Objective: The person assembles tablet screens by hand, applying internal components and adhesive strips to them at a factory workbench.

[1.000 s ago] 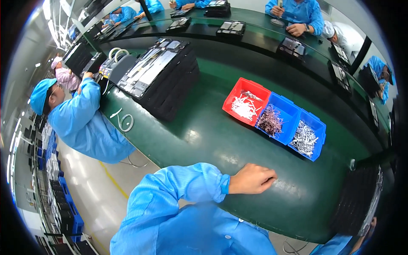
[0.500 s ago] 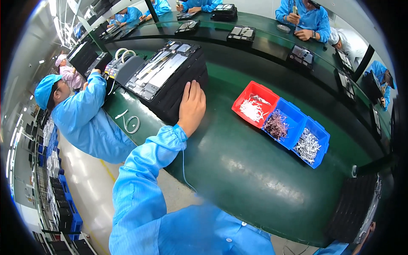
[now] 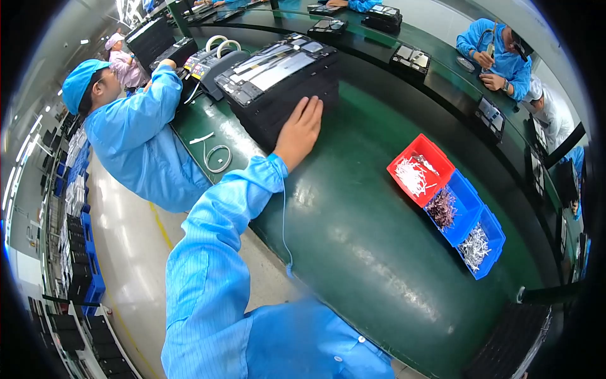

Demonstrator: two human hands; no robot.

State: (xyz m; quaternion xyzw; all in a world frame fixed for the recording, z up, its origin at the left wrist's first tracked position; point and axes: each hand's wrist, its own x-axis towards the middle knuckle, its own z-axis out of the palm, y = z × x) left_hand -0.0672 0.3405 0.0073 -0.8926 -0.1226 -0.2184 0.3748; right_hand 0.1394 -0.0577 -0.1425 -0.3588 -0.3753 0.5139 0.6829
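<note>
My left hand (image 3: 300, 132) lies flat against the near side of a tall stack of black device trays or housings (image 3: 259, 117). Its fingers are stretched out and grip nothing. On top of the stack, a thin device with silver panels and exposed inner parts (image 3: 271, 68) faces up. A thin cord (image 3: 284, 221) runs from my left cuff to the table edge. My right hand is out of view.
A red bin (image 3: 424, 148) of white pieces adjoins blue bins (image 3: 466, 235) with brownish and silvery pieces. A coiled white cable (image 3: 218, 159) lies left. A co-worker (image 3: 129, 139) sits beyond it. A dark stack (image 3: 511, 341) stands at lower right; a raised line (image 3: 410, 66) with devices runs behind.
The view has shifted, so the stack, bins and co-workers appear farther right. My left hand stays against the stack. A hand and blue sleeve at lower right have left view.
</note>
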